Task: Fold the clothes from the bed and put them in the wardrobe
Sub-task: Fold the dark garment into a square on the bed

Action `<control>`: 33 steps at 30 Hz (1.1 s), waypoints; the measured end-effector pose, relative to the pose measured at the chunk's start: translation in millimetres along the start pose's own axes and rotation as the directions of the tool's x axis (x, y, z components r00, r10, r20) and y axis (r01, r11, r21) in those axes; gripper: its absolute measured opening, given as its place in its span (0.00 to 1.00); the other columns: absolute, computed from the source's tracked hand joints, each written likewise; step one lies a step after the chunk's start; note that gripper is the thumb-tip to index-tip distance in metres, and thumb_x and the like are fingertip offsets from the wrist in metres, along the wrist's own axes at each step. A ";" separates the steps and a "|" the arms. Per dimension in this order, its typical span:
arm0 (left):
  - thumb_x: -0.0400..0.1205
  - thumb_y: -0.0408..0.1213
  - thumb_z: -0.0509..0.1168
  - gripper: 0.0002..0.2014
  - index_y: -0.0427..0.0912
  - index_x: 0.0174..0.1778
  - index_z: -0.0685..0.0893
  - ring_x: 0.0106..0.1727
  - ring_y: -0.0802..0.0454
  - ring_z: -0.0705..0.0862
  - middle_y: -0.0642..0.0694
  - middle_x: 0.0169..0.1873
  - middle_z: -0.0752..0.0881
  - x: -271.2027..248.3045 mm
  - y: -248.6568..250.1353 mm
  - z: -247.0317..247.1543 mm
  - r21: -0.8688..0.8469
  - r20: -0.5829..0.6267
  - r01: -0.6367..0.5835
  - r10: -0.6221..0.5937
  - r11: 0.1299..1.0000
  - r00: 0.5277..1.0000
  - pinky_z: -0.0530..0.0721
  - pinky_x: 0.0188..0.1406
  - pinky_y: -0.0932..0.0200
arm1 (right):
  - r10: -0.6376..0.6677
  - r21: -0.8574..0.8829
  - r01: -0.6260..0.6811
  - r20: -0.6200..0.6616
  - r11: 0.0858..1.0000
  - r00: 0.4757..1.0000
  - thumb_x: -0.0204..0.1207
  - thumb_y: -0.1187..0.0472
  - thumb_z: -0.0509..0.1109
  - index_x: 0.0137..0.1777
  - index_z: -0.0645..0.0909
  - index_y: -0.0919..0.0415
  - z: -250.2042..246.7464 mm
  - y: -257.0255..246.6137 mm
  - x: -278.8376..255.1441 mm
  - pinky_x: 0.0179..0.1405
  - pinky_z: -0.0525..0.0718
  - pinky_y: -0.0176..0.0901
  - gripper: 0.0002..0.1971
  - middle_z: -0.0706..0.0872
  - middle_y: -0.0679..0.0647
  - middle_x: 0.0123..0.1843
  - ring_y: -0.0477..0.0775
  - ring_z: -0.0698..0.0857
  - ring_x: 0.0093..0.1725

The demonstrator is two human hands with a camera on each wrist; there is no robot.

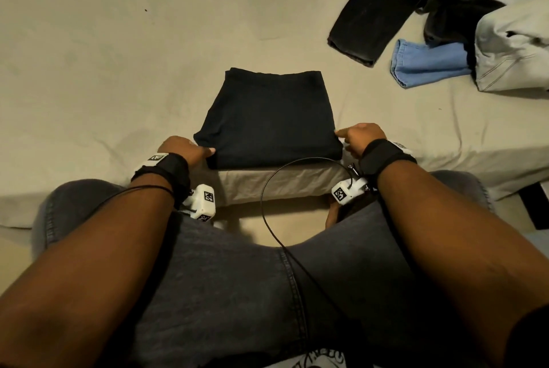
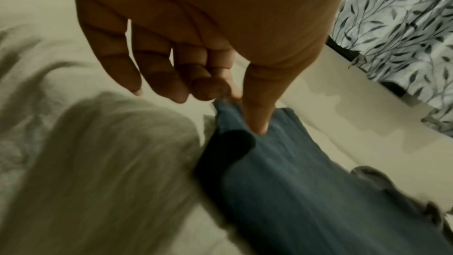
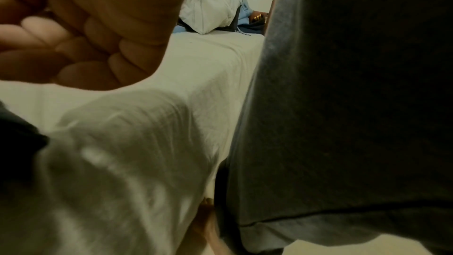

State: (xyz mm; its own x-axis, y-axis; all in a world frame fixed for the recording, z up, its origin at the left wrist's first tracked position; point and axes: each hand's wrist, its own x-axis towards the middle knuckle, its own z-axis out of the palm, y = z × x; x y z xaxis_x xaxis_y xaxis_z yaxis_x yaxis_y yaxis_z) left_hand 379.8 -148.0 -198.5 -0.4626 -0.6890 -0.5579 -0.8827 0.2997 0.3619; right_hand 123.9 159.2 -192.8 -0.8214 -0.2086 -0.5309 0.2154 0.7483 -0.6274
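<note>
I see the folded dark garment (image 1: 269,118) lying flat on the bed (image 1: 104,70), right at the near edge in front of me, square-ish stack, edges lined up. No containers in view, wardrobe not visible. Unfolded pile sits well apart at the far right of the bed: black trousers (image 1: 383,11), a blue denim piece (image 1: 427,63) and a pale garment (image 1: 514,50) overlapping each other. Left hand (image 1: 185,149) is at the near-left corner of the folded garment; left wrist view shows thumb (image 2: 257,108) on top of the fabric and the index finger beneath the corner, so it's pinching that corner, the other fingers (image 2: 157,77) loosely extended and off the cloth. Right hand (image 1: 359,137) is at the near-right corner, index finger pointing into the edge and touching it; right wrist view shows the remaining fingers (image 3: 81,61) curled into the palm, gripping nothing I can make out. Both forearms reach forward over my knees, wrists low at the mattress edge, palms facing inward toward the stack.
</note>
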 end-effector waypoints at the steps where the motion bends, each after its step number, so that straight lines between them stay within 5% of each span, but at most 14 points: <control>1: 0.78 0.59 0.73 0.23 0.43 0.31 0.81 0.36 0.41 0.80 0.41 0.33 0.83 3.9 3.3 -2.2 -0.087 -0.022 -0.015 0.013 0.996 1.000 0.74 0.37 0.53 | -0.004 0.088 0.006 -0.013 0.996 1.000 0.74 0.51 0.79 0.40 0.83 0.53 0.9 -6.0 2.8 0.46 0.88 0.51 0.09 0.88 0.54 0.44 0.56 0.86 0.43; 3: 0.78 0.57 0.75 0.24 0.43 0.27 0.79 0.34 0.41 0.79 0.42 0.28 0.82 4.7 13.6 -6.4 -0.318 -0.051 -0.050 0.036 0.947 0.998 0.75 0.36 0.55 | -0.026 0.282 0.034 -0.033 0.959 0.999 0.74 0.52 0.80 0.42 0.84 0.57 3.0 -20.1 4.4 0.36 0.83 0.46 0.10 0.88 0.57 0.43 0.57 0.86 0.38; 6: 0.80 0.51 0.76 0.17 0.43 0.35 0.82 0.34 0.46 0.81 0.45 0.33 0.85 11.1 33.5 -11.6 -0.574 -0.070 -0.076 0.044 0.815 0.997 0.77 0.33 0.59 | -0.069 0.390 0.073 -0.023 0.918 0.997 0.77 0.54 0.78 0.42 0.84 0.58 10.8 -44.4 8.5 0.32 0.79 0.43 0.09 0.87 0.55 0.39 0.53 0.81 0.33; 11: 0.79 0.48 0.77 0.11 0.45 0.40 0.86 0.37 0.49 0.83 0.47 0.37 0.87 46.8 54.3 -18.3 -0.627 -0.108 -0.102 0.043 0.772 0.993 0.82 0.44 0.56 | -0.076 0.327 0.081 -0.029 0.942 0.997 0.75 0.52 0.80 0.42 0.87 0.57 21.5 -67.5 38.6 0.37 0.82 0.45 0.10 0.90 0.56 0.40 0.53 0.84 0.35; 14: 0.80 0.49 0.77 0.16 0.43 0.58 0.88 0.51 0.50 0.85 0.48 0.52 0.88 74.5 58.4 -21.4 -0.531 -0.172 -0.107 0.017 0.840 0.985 0.83 0.58 0.57 | -0.073 0.138 0.079 -0.053 0.987 0.996 0.74 0.53 0.79 0.38 0.87 0.63 19.5 -70.0 60.8 0.43 0.84 0.46 0.13 0.89 0.55 0.37 0.53 0.84 0.36; 16: 0.80 0.49 0.76 0.19 0.43 0.63 0.87 0.54 0.50 0.86 0.47 0.56 0.88 88.9 62.9 -19.2 -0.533 -0.150 -0.078 -0.003 0.842 0.989 0.85 0.59 0.59 | -0.070 0.039 0.072 -0.055 0.997 0.996 0.74 0.55 0.79 0.38 0.85 0.70 21.7 -68.6 74.4 0.43 0.82 0.47 0.16 0.85 0.58 0.36 0.54 0.81 0.35; 19: 0.82 0.44 0.75 0.09 0.43 0.50 0.88 0.39 0.54 0.84 0.48 0.41 0.88 98.1 73.7 -11.5 -0.495 -0.078 -0.054 0.018 0.867 0.997 0.81 0.35 0.69 | -0.048 -0.045 0.046 -0.057 0.998 0.997 0.74 0.57 0.80 0.39 0.85 0.61 25.0 -69.5 85.0 0.36 0.81 0.39 0.09 0.87 0.52 0.37 0.50 0.83 0.35; 21: 0.81 0.44 0.76 0.10 0.43 0.38 0.85 0.36 0.49 0.82 0.47 0.34 0.86 107.2 76.7 -10.0 -0.395 -0.066 -0.066 0.043 0.916 0.997 0.81 0.37 0.62 | -0.047 -0.129 0.042 -0.036 0.991 0.998 0.75 0.57 0.79 0.38 0.84 0.57 22.9 -70.2 93.9 0.33 0.76 0.37 0.08 0.86 0.50 0.36 0.51 0.83 0.37; 24: 0.80 0.45 0.76 0.13 0.45 0.34 0.83 0.40 0.43 0.84 0.46 0.35 0.86 120.1 75.5 -14.2 -0.316 -0.052 -0.020 0.004 0.949 0.999 0.83 0.45 0.53 | 0.000 -0.247 0.002 0.009 0.969 1.000 0.75 0.54 0.77 0.40 0.86 0.56 16.2 -72.4 101.7 0.36 0.79 0.37 0.07 0.88 0.53 0.41 0.57 0.86 0.45; 26: 0.80 0.46 0.76 0.13 0.44 0.35 0.84 0.41 0.44 0.84 0.46 0.35 0.86 123.5 76.0 -12.9 -0.303 -0.018 0.005 -0.011 0.953 1.000 0.80 0.44 0.54 | 0.020 -0.217 -0.009 0.050 0.976 0.999 0.74 0.55 0.79 0.43 0.87 0.59 17.2 -71.5 104.2 0.39 0.81 0.38 0.07 0.89 0.55 0.44 0.57 0.88 0.47; 29: 0.80 0.47 0.75 0.14 0.41 0.37 0.83 0.40 0.44 0.83 0.43 0.36 0.86 122.8 78.5 -8.0 -0.292 0.018 0.003 0.003 0.957 1.000 0.81 0.44 0.53 | -0.020 -0.184 0.032 0.067 0.982 0.998 0.75 0.56 0.79 0.33 0.79 0.58 19.9 -76.2 101.7 0.33 0.75 0.41 0.14 0.83 0.53 0.34 0.52 0.81 0.36; 33: 0.79 0.48 0.75 0.18 0.43 0.32 0.78 0.37 0.46 0.81 0.46 0.31 0.82 122.3 83.8 -7.4 -0.317 -0.007 0.002 -0.004 0.949 1.000 0.76 0.32 0.57 | -0.062 -0.185 0.065 0.024 0.981 0.998 0.74 0.55 0.79 0.33 0.76 0.57 24.3 -83.3 106.5 0.30 0.72 0.40 0.15 0.80 0.52 0.33 0.52 0.78 0.35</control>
State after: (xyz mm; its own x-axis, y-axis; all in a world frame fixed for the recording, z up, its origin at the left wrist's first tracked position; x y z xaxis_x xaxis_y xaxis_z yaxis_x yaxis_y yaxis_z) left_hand 249.9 -212.1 -230.8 -0.4585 -0.6949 -0.5539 -0.8120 0.0744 0.5788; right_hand 31.3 59.4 -210.9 -0.8201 -0.2697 -0.5047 0.0601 0.8365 -0.5447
